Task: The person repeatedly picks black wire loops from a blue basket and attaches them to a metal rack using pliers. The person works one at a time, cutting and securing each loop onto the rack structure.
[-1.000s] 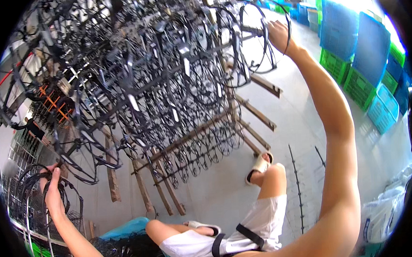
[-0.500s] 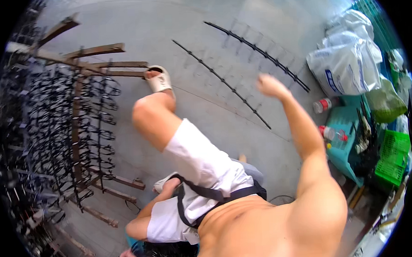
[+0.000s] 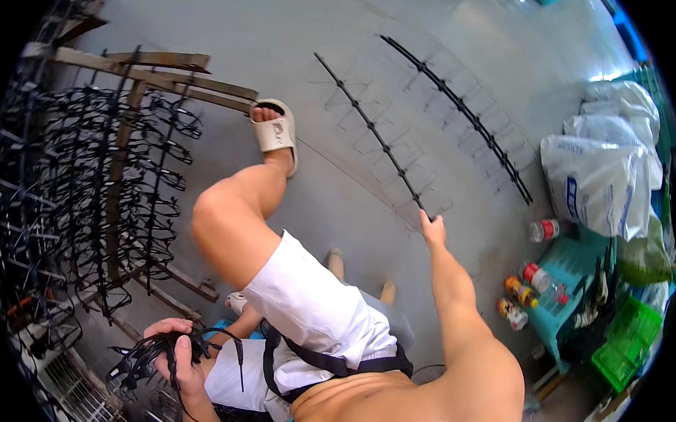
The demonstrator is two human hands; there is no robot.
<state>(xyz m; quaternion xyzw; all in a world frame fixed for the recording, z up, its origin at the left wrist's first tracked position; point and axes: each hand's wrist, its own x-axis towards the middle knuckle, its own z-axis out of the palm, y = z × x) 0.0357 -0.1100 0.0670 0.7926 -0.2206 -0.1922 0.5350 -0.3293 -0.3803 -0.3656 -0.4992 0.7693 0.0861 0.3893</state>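
Note:
My left hand (image 3: 182, 365), at the lower left, is closed round a tangled bunch of black eyeglass frames (image 3: 133, 362). Thin black pieces dangle below the fingers. My right arm reaches forward, and my right hand (image 3: 434, 228) is closed on the near end of a black rod (image 3: 373, 130) with thin wire hooks along both sides. Most of that rod stretches away over the grey floor; whether its near end is raised I cannot tell. Farther right lie more black hooked rods (image 3: 462, 107), side by side. Black pieces (image 3: 241, 419) show beside my thigh, mostly hidden.
At left stands a wooden rack (image 3: 133, 107) hung with many black eyeglass frames (image 3: 80, 177); its bars jut toward my foot. On the right are white plastic bags (image 3: 597, 181), a teal stool (image 3: 550, 319), several bottles (image 3: 535, 276) and a green basket (image 3: 626, 342).
My right hand has come down onto the rod's near end. My left hand has risen from beside my thigh, now with the bunch of eyeglass frames in it. The view has shifted.

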